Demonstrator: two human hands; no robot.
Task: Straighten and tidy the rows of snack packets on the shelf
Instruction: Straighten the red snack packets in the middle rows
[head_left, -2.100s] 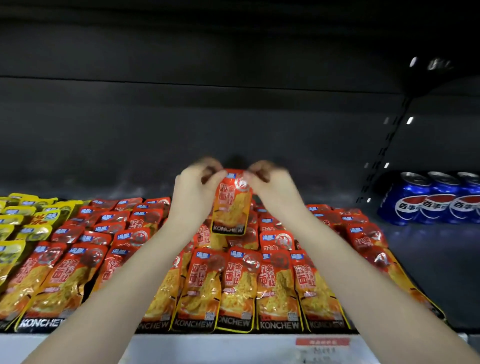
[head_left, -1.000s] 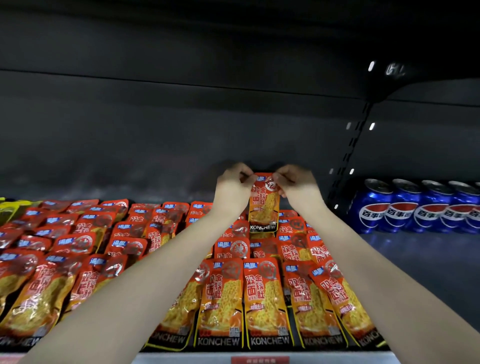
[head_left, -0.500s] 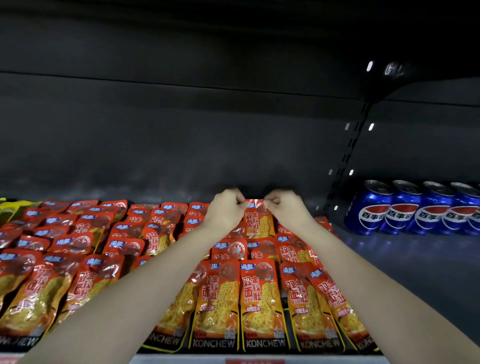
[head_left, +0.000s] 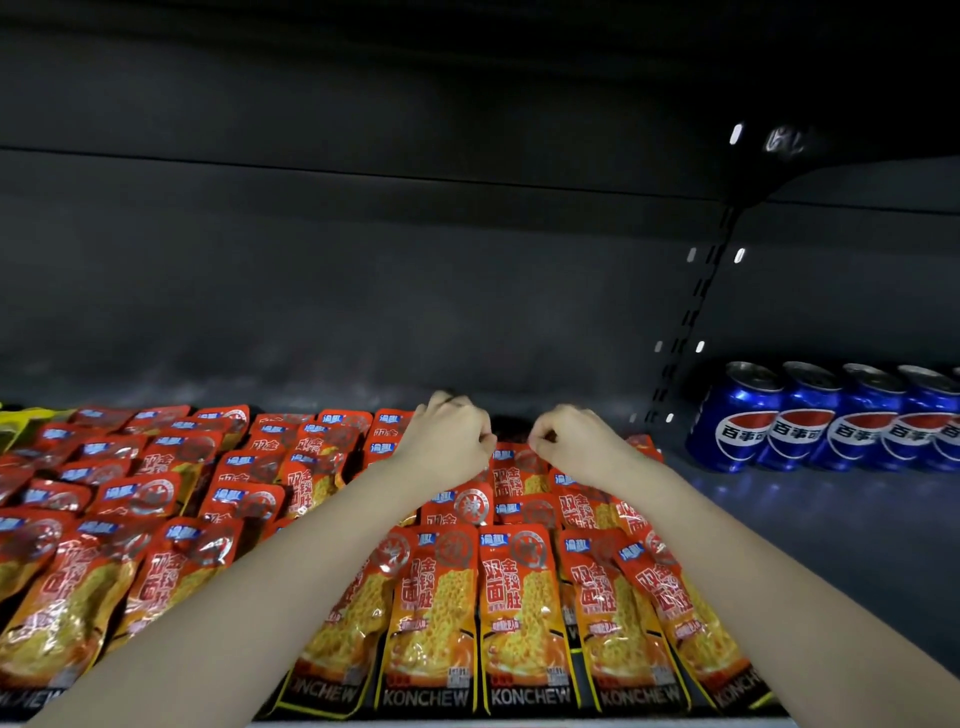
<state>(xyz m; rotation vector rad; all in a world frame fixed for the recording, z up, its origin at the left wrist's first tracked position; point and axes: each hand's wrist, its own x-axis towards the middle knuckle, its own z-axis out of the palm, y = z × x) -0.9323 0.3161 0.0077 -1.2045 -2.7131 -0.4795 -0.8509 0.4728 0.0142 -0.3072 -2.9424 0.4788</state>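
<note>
Orange-red snack packets (head_left: 519, 597) marked KONCHEW lie in overlapping rows across the shelf (head_left: 810, 545). One packet (head_left: 514, 470) lies flat at the back of the middle row. My left hand (head_left: 447, 441) and my right hand (head_left: 571, 447) rest at its top edge, fingers curled, each pinching a top corner. Both forearms stretch over the front packets and hide parts of the rows beneath them. The rightmost front packet (head_left: 675, 613) lies slanted over its neighbour.
Blue Pepsi cans (head_left: 826, 421) stand in a row at the back right, past a slotted upright rail (head_left: 691, 312). A strip of dark shelf separates them from the packets. Yellow packets (head_left: 15, 418) show at the far left. The dark back wall (head_left: 363, 291) is close behind my hands.
Both hands have carried the held packet from up in the air down and back, laying it flat at the rear of the middle row.
</note>
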